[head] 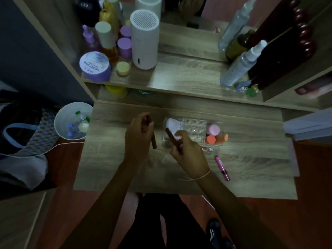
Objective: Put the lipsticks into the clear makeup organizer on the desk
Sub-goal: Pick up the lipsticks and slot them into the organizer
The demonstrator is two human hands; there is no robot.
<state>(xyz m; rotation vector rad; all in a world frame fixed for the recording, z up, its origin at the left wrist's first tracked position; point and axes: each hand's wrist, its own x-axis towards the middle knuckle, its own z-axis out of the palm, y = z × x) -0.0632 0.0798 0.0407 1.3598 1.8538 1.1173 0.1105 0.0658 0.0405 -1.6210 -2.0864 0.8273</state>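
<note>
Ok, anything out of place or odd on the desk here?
One pink lipstick lies loose on the desk, outside the clear organizer. Each hand, left and right, holds a dark lipstick. Nothing looks spilled or damaged.

I see 2 brown lipsticks point(154, 141), a pink lipstick point(222, 168), a grey woodgrain desk point(251, 164), a lilac jar point(95, 66) and a white ribbed-top cylinder point(144, 40).

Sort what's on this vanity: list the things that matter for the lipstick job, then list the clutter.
For the job:
- clear plastic makeup organizer
- brown lipstick tube in left hand
- brown lipstick tube in right hand
- pink lipstick tube lying on the wooden desk

Lying about:
- white cylindrical humidifier
- purple round jar
- clear spray bottle
- white bin
</note>
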